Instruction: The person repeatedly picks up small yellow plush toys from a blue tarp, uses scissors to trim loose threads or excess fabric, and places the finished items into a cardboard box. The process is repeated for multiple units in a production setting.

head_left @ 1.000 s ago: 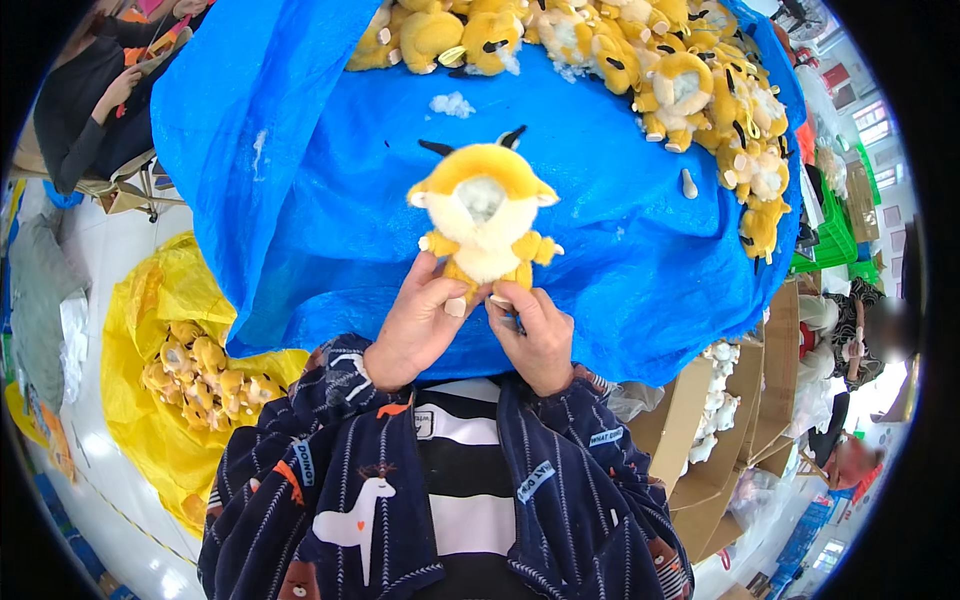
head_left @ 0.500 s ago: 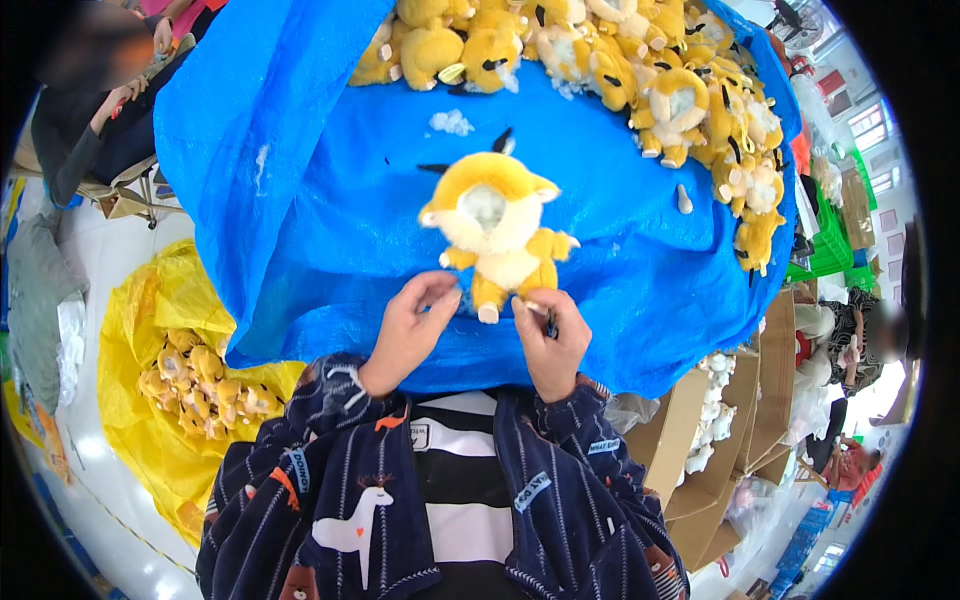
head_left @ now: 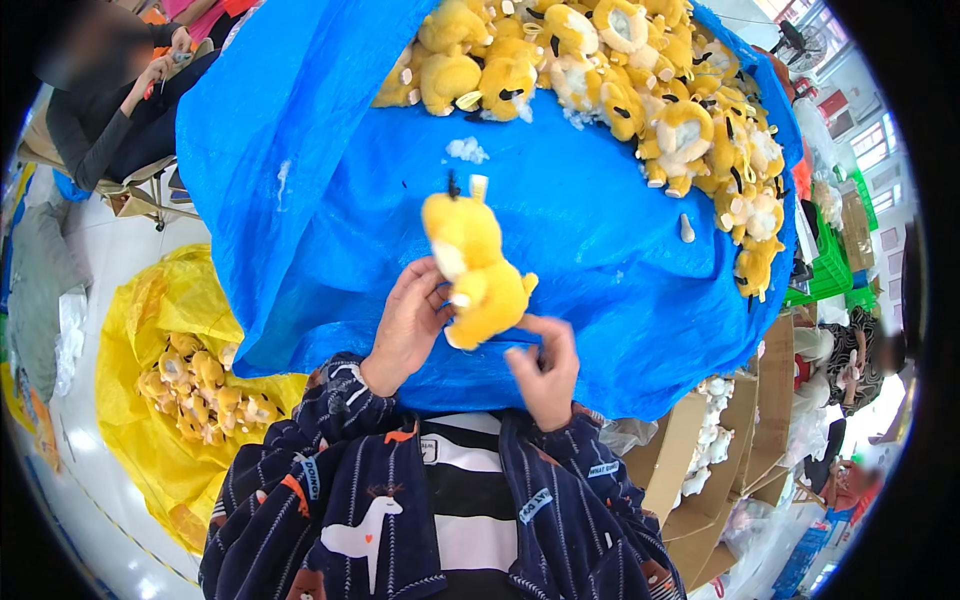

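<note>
A big blue sheet covers the table and hangs over its near edge, and everything here sits around it; at the far side of the sheet lies a heap of yellow stuffed toys, and a small white fluff tuft rests just in front of the heap; the middle of the sheet is bare blue, so there is open room there; the person stands at the near edge of the sheet, and the left hand is wrapped around one yellow plush toy, which is lifted a little above the sheet, near its front edge; the right hand is just beside the toy's lower end with its fingers pinched together, but I cannot tell if it holds anything; to the left of the sheet, low on the floor, a yellow bag holds more small toys; to the right of the sheet stand brown cardboard boxes; behind the sheet's far left corner another person sits, partly cut off; the toy's face is turned away and hard to see.
</note>
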Available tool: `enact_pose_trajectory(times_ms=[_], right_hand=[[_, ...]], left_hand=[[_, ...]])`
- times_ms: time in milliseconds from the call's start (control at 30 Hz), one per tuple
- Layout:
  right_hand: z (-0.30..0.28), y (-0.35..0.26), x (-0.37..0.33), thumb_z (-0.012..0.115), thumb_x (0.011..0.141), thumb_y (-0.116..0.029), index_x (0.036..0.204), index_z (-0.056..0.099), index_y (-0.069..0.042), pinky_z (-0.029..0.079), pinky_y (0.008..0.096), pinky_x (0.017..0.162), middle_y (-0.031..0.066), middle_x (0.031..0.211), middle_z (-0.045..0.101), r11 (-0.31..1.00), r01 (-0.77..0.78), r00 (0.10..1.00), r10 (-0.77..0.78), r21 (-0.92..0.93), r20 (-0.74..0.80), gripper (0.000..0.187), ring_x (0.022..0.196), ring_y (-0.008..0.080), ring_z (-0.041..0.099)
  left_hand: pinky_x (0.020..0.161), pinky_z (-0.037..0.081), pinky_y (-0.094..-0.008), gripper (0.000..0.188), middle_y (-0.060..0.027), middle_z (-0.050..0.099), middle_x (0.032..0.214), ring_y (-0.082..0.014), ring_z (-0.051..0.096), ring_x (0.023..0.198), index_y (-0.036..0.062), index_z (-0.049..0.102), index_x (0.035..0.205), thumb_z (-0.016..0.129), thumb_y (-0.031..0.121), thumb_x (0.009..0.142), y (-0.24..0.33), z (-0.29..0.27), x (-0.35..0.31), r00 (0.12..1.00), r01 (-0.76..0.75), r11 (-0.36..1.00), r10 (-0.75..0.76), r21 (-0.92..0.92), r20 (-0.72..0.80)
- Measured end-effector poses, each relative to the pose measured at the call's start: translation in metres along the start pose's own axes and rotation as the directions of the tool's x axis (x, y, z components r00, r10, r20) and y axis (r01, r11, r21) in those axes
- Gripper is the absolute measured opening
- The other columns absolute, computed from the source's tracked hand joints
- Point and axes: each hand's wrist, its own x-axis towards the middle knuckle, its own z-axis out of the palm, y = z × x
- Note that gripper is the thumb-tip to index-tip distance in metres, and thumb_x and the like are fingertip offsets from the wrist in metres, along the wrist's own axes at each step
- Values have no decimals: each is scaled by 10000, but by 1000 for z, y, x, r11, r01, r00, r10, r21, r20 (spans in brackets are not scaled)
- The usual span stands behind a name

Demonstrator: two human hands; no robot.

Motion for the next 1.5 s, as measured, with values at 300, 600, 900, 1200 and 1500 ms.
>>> enact_pose_trajectory(times_ms=[300, 600, 900, 1200, 1500], right_hand=[[8, 5, 41, 748, 764, -127, 1233, 505, 15, 489, 285, 674, 126, 1059, 639, 957, -12, 992, 47, -290, 114, 547, 869, 139, 600], [1, -20, 119, 702, 798, -133, 998, 643, -38, 391, 223, 485, 38, 767, 652, 948, 157, 981, -116, -278, 158, 229, 544, 53, 452], [45, 6, 253, 673, 817, -190, 1009, 612, 1, 492, 335, 676, 135, 830, 649, 743, 331, 900, -435, -581, -43, 278, 766, 248, 643], [16, 23, 245, 705, 793, -234, 1195, 547, 18, 481, 357, 804, 174, 1028, 649, 889, 105, 980, -167, -446, -103, 501, 947, 261, 628], [23, 31, 258, 670, 804, -159, 953, 632, 46, 489, 293, 647, 109, 745, 660, 969, 60, 997, -46, -240, 61, 256, 699, 127, 610]], left_hand=[[857, 485, -307, 383, -54, 570, 1172, -157, 564, 1058, 58, 482, 1252, 590, 192, 910, -1, -3, 19, 999, -31, 985, 35, 169, -20], [1047, 366, -427, 632, -155, 343, 1420, -290, 407, 1276, 39, 219, 1428, 542, 221, 916, 126, -101, -134, 837, -393, 801, 515, 451, -185], [1036, 351, -378, 537, -183, 386, 1390, -265, 424, 1247, 67, 254, 1421, 432, 306, 975, 195, -137, -169, 474, -650, 688, 699, 322, -536], [738, 489, -304, 200, -159, 618, 983, -236, 615, 847, -26, 616, 1015, 607, 21, 820, 106, 15, 25, 750, -549, -74, 395, 832, 530], [694, 513, -311, 268, -159, 661, 895, -243, 655, 804, -22, 627, 1013, 670, 102, 779, 60, 46, 174, 907, -277, -17, 326, 961, 267]])
